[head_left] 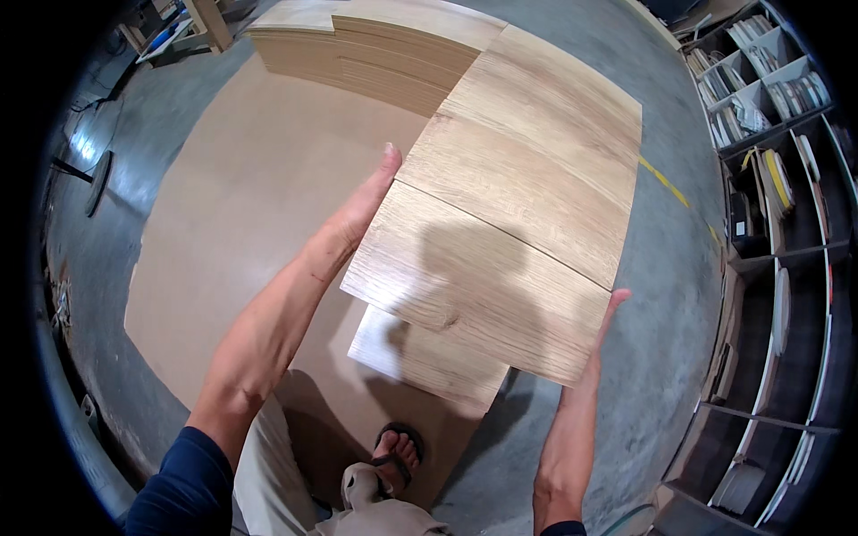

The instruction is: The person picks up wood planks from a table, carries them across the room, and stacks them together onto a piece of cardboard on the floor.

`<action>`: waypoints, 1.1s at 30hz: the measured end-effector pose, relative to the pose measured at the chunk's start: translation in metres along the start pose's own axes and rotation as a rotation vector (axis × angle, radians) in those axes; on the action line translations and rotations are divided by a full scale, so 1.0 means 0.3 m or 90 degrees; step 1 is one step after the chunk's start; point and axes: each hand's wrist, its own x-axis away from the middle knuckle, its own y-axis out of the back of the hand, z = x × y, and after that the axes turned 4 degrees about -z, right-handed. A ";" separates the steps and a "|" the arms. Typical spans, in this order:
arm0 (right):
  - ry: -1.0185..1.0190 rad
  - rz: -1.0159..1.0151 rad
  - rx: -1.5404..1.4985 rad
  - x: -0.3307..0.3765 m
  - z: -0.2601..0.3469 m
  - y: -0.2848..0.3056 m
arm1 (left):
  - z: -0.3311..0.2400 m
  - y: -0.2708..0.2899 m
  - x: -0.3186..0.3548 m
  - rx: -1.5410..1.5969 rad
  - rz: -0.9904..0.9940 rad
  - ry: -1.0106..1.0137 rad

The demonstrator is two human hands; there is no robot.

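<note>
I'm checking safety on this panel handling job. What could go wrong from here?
The left hand and right hand press only flat against the edges of the wood panel, so it may slip. It could then fall toward the sandalled foot below, or knock the lower panel.

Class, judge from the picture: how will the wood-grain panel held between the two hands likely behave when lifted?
The wood-grain panel probably stays stiff: it spans flat between the left hand and right hand without sagging. Its glossy face suggests it may slip, since only its edges are pressed. It looks thin, so likely manageable in weight.
</note>
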 end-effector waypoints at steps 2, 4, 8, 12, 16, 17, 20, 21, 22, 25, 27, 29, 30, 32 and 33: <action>-0.013 -0.010 0.025 0.010 0.004 -0.001 | -0.004 0.013 0.004 -0.004 0.008 -0.001; -0.025 -0.024 0.049 0.028 -0.008 0.034 | 0.010 0.036 0.011 -0.010 0.020 0.000; 0.202 -0.086 0.003 0.158 -0.058 0.096 | 0.095 0.087 0.125 -0.060 -0.004 -0.232; 0.375 -0.196 0.021 0.280 -0.095 0.035 | 0.134 0.054 0.310 -0.062 -0.180 -0.322; 0.404 -0.214 0.064 0.255 -0.101 -0.062 | 0.148 0.053 0.344 -0.006 -0.176 -0.351; 0.373 -0.206 0.071 0.255 -0.102 -0.084 | 0.161 0.037 0.343 -0.023 -0.186 -0.371; 0.338 -0.225 0.053 0.262 -0.109 -0.085 | 0.184 -0.018 0.340 -0.077 -0.255 -0.381; 0.341 -0.225 0.050 0.262 -0.111 -0.083 | 0.178 -0.023 0.339 -0.081 -0.258 -0.370; 0.338 -0.221 0.049 0.264 -0.113 -0.086 | 0.156 -0.041 0.329 -0.072 -0.273 -0.362; 0.342 -0.264 0.081 0.267 -0.118 -0.096 | 0.140 -0.057 0.322 -0.072 -0.295 -0.354; 0.360 -0.260 0.100 0.266 -0.118 -0.098 | 0.138 -0.063 0.324 -0.044 -0.290 -0.368; 0.364 -0.268 0.098 0.264 -0.114 -0.096 | 0.145 -0.055 0.327 -0.051 -0.284 -0.354; 0.372 -0.272 0.096 0.259 -0.113 -0.094 | 0.149 -0.050 0.324 -0.067 -0.281 -0.338; 0.386 -0.274 0.078 0.240 -0.124 -0.077 | 0.148 -0.057 0.315 -0.054 -0.275 -0.348; 0.406 -0.270 0.058 0.231 -0.132 -0.070 | 0.147 -0.061 0.312 -0.037 -0.270 -0.366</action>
